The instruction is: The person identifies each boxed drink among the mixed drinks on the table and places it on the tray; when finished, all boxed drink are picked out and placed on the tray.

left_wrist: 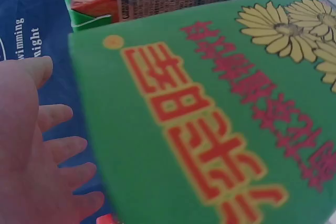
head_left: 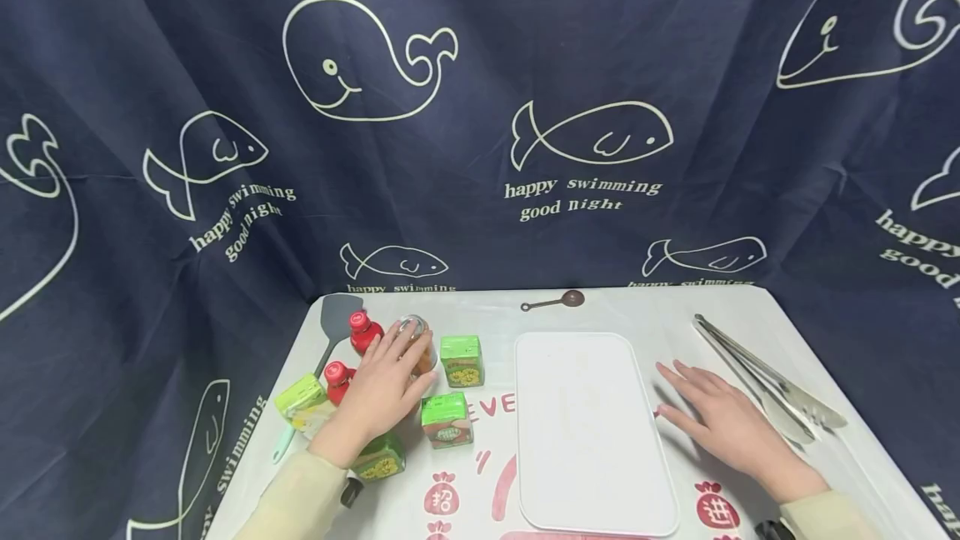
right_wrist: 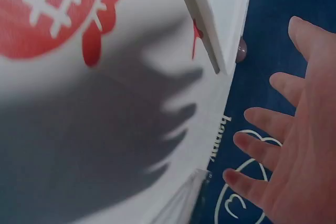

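In the head view my left hand [head_left: 378,394] reaches over a cluster of groceries, fingers extended by a glass jar [head_left: 426,357]. Two red-capped bottles [head_left: 365,330] lie left of the fingers. A green drink carton [head_left: 381,457] sits below the wrist; its printed side fills much of the left wrist view. Two more green-topped cartons, an upper carton [head_left: 461,361] and a lower carton [head_left: 447,421], stand right of that hand. My right hand [head_left: 723,419] hovers with spread fingers between a white rectangular tray [head_left: 592,440] and metal tongs [head_left: 772,382], holding nothing.
A brown spoon [head_left: 558,301] lies at the table's back edge. At the left are a spatula [head_left: 337,319] with a grey head and a yellow-green carton [head_left: 300,396]. A dark blue curtain [head_left: 480,232] hangs behind the white table.
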### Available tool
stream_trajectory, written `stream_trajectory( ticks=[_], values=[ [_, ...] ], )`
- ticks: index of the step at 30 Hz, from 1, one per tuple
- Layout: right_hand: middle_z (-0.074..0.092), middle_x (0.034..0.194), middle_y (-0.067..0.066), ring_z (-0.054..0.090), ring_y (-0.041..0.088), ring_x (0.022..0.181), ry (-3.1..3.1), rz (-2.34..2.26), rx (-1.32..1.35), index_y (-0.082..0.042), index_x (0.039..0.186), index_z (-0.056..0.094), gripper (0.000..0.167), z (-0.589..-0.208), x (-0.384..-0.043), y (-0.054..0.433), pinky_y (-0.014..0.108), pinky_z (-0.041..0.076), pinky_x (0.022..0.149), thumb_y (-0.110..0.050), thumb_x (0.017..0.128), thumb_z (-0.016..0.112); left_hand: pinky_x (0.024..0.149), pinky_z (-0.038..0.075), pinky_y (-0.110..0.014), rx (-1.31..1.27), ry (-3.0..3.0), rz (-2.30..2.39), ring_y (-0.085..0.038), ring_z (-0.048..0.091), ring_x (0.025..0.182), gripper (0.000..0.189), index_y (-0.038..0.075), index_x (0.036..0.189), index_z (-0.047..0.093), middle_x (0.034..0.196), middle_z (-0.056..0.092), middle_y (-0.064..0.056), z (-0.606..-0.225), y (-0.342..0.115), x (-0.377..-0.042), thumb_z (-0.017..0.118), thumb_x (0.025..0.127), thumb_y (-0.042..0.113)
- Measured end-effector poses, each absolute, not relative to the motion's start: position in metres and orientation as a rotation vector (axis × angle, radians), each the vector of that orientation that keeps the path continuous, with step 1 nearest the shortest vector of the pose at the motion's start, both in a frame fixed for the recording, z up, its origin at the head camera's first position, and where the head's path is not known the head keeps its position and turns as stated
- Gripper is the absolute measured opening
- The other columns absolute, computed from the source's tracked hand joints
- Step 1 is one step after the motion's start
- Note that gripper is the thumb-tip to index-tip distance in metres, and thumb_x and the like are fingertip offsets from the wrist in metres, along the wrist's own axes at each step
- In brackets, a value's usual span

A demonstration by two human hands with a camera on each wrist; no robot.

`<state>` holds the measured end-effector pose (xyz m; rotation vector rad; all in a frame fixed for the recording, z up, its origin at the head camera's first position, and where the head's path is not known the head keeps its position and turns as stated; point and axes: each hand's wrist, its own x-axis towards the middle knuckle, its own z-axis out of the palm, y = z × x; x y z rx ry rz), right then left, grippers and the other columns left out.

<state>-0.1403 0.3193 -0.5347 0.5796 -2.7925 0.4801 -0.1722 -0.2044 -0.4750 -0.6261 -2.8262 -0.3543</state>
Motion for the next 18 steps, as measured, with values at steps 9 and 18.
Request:
stream_trajectory(
  ticks=[9,18],
  values=[
    [0.059,0.144,0.023,0.051,0.049,0.130,-2.921,0.686,0.442,-0.008,0.153,0.053,0.065,-0.550,-0.140,0.298,0.070,0.041,0.107,-0.046,0.102,0.065,0.125,0.024,-0.060,-0.645,-2.779,-0.317,-0.040,0.033,0.151,0.062,0.012,0.152,0.055,0.160,0.045,-0.015,-0.457,-0.216,-0.162,0.066,0.101,0.047],
    [0.056,0.144,0.027,0.051,0.050,0.129,-3.013,0.798,0.306,-0.004,0.154,0.049,0.072,-0.564,-0.143,0.286,0.072,0.040,0.107,-0.053,0.102,0.061,0.124,0.023,-0.062,-0.634,-2.714,-0.310,-0.041,0.037,0.149,0.060,0.008,0.147,0.059,0.156,0.049,-0.017,-0.446,-0.238,-0.155,0.067,0.100,0.044]
  ],
)
